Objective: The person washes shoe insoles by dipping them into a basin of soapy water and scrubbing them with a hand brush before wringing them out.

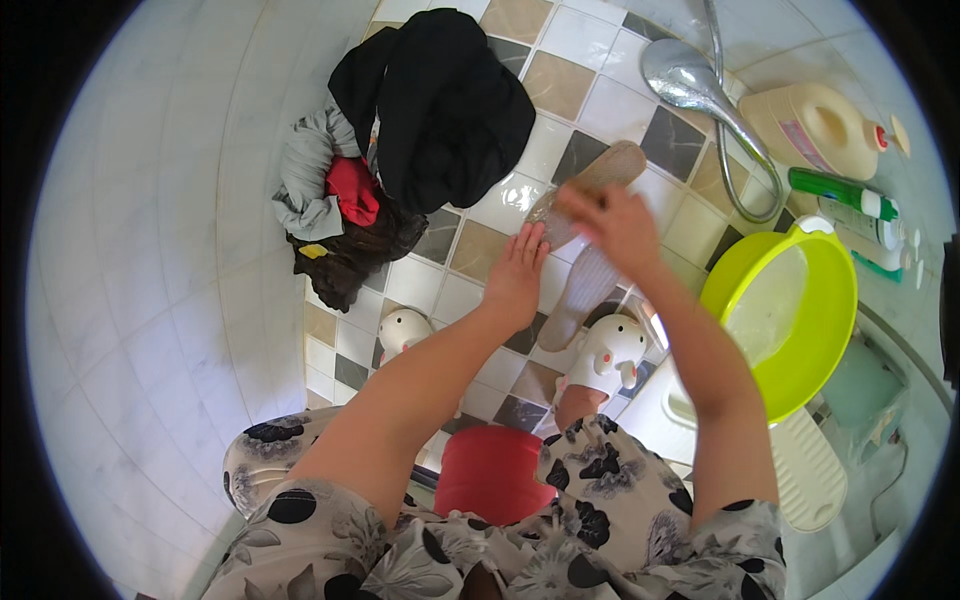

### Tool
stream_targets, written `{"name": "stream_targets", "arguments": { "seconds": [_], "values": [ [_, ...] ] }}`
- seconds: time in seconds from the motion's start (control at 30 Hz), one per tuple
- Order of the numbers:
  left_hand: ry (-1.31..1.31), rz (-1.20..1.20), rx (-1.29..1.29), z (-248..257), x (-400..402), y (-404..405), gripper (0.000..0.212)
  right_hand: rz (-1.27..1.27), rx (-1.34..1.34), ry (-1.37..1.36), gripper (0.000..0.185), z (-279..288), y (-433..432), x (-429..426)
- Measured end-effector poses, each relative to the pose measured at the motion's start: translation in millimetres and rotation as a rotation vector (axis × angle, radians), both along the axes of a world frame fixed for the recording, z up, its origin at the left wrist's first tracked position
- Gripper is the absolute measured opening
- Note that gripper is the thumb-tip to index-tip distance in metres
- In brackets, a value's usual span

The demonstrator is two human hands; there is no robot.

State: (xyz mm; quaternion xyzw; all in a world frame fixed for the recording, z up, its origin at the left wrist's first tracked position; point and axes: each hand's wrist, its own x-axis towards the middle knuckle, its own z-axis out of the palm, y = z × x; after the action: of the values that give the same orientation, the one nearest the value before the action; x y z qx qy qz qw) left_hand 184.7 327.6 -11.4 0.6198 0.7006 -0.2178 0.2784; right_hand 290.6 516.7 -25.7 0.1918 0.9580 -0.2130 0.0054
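Observation:
Two shoe insoles lie on the tiled floor. My left hand point(519, 277) is stretched flat, its fingertips resting on the lower left end of the brownish insole point(616, 163). Above the middle of that insole, my right hand point(621, 231) is bent and motion-blurred. Whether its fingers hold something small cannot be made out. Beneath my right hand, a paler ribbed insole point(574, 304) slants down toward my foot, its upper end partly covered.
Dark clothes point(442, 112) are heaped at upper left, beside grey cloth point(315, 172). A shower head point(679, 75), beige jug point(810, 127), green bottle point(836, 189), lime-green basin point(817, 322) and white washboard point(810, 472) line the right. A red stool point(487, 472) and white slippers point(611, 349) are below me.

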Motion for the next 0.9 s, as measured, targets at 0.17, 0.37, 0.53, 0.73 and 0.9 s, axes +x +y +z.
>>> {"name": "stream_targets", "arguments": {
  "seconds": [0.17, 0.37, 0.53, 0.73, 0.9],
  "values": [
    [-0.079, 0.020, -0.019, 8.1, -2.0, 12.3, 0.077, -0.449, 0.270, -0.252, 0.035, 6.4, 104.0, -10.7],
    [-0.095, 0.036, -0.072, 10.7, -7.1, 5.3, 0.078, 0.069, -0.010, 0.015, 0.041, -14.9, -12.6, -2.1],
    [-0.097, 0.014, 0.031, -3.1, -5.0, 0.7, 0.080, -0.281, 0.309, -0.024, 0.040, -6.8, 76.4, -16.1],
    [-0.112, 0.033, -0.108, 12.5, -12.3, 9.1, 0.081, 0.185, -0.023, 0.001, 0.039, -5.3, -9.5, -12.1],
    [-0.103, -0.007, 0.101, -5.0, -8.0, -4.2, 0.080, -0.289, 0.144, -0.201, 0.035, -8.9, 76.5, -17.4]
  ]
}}
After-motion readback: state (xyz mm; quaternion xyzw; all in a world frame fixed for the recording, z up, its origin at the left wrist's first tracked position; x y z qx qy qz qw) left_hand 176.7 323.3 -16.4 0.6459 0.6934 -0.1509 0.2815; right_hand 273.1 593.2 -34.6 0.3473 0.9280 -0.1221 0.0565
